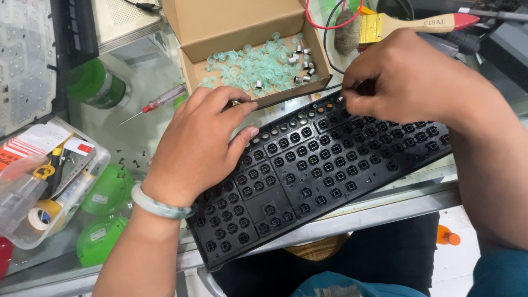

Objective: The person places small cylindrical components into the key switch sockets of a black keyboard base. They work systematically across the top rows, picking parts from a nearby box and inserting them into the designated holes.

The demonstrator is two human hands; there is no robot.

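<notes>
- The black keyboard frame point(324, 165) lies tilted across the glass table edge point(385, 203), its underside up.
- Most key sockets look bare; a short row at the frame's 11 o'clock edge seems to hold small pieces, so I judge the work early, with nearly all sockets left.
- The left hand point(201, 146) rests spread on the frame's left part, pressing it down.
- The right hand point(401, 77) pinches something small at the frame's 12 o'clock edge; I cannot tell what.
- The cardboard box point(242, 33), at 12 o'clock, holds pale green rubber domes point(258, 66) and some small metal pieces.
- The clear plastic tub point(88, 176), at 9 o'clock, holds tape and tools.
</notes>
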